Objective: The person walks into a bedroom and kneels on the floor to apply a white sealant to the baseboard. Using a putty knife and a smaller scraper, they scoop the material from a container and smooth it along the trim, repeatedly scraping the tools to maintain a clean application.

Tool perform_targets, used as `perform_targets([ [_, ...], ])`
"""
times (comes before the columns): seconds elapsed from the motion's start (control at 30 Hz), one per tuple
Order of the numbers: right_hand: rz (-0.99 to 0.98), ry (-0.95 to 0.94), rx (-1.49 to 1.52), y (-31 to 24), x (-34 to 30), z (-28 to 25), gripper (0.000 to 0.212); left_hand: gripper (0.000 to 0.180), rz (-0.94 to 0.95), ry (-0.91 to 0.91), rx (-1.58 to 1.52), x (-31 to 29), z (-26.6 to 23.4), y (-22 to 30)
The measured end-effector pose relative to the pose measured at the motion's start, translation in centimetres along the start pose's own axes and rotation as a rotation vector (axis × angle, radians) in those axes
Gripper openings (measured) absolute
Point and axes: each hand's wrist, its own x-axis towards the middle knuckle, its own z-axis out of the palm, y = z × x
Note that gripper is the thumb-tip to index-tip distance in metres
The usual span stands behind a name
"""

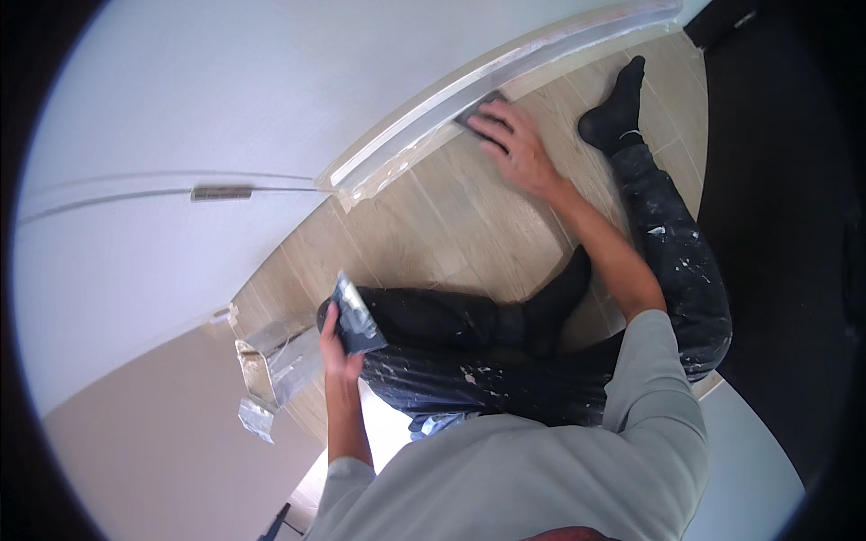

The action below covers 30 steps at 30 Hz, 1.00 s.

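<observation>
In my left hand point(336, 353) is a flat, dark rectangular plate point(363, 335) with a shiny, silvery smeared face, held near my bent knee. The fingers of my right hand point(516, 144) are pressed on a dark, flat pad point(478, 110) at the foot of the wall, where it touches the lower edge of the baseboard point(428, 113). My right hand is slightly blurred, and the pad is partly covered by the fingers. Masking tape and thin film point(397, 169) run along the floor beside the baseboard.
A silvery, film-wrapped box-like piece point(293, 361) lies on the wood-look floor point(433, 216) beyond my left hand. The white door point(162, 234) with a hinge point(222, 193) is at the left. My paint-spotted trousers point(487, 374) and black socks point(613, 117) spread over the floor.
</observation>
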Motion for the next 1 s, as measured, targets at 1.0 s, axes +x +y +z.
perform_targets([
  [1.0, 0.331, 0.153, -0.36, 2.2, 2.1, 4.0, 0.064, 0.03, 0.157, 0.001, -0.201, -1.0, -8.4, -0.1],
])
